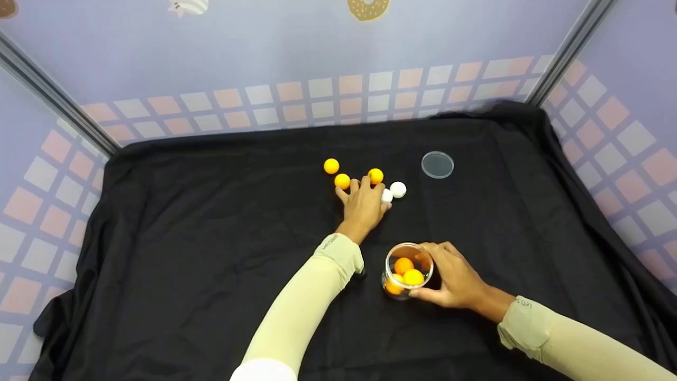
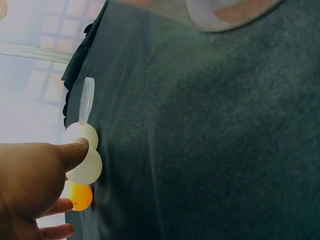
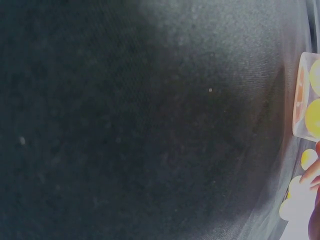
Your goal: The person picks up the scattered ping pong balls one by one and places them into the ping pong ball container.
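My left hand (image 1: pixel 363 205) reaches over a loose group of balls with its fingers spread. Its thumb is at a white ball (image 1: pixel 387 196); whether it presses on it I cannot tell. A second white ball (image 1: pixel 398 189) sits just right of that one. Beyond the fingertips are an orange ball (image 1: pixel 375 175) and another orange ball (image 1: pixel 342 181), with a third orange ball (image 1: pixel 331 166) farther back. My right hand (image 1: pixel 456 276) grips a clear round jar (image 1: pixel 389 288) from its right side, thumb in front. Orange balls (image 1: pixel 413 277) lie inside the open-topped jar.
A clear round lid (image 1: pixel 437 165) lies flat on the black cloth (image 1: pixel 222 254), to the right of the white balls. Patterned panels (image 1: pixel 296 53) stand behind and at both sides of the cloth-covered surface.
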Tool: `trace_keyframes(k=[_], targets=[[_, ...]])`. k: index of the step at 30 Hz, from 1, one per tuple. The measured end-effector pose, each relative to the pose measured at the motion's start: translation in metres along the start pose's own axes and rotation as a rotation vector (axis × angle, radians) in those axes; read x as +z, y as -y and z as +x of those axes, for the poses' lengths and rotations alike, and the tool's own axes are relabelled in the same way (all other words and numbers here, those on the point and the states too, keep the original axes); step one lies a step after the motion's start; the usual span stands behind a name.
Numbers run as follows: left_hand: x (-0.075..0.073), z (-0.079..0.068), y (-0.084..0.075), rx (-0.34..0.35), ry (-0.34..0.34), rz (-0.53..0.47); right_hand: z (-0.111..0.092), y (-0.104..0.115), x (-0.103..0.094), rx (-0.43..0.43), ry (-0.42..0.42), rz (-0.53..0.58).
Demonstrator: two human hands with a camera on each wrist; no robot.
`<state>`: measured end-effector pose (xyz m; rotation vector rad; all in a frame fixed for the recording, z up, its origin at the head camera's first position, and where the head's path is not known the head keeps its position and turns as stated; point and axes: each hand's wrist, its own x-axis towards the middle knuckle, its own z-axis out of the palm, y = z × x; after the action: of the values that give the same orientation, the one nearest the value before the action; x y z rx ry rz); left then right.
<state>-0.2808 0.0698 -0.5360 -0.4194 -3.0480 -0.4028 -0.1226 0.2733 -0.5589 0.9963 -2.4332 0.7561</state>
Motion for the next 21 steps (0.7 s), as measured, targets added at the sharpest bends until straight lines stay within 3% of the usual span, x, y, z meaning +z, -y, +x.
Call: trace_keyframes(k=[21], targets=[[0.0012, -0.0009, 0.0, 0.006, -0.003, 0.048, -0.0003, -0.0013, 0.0012, -0.014, -0.006, -0.001]])
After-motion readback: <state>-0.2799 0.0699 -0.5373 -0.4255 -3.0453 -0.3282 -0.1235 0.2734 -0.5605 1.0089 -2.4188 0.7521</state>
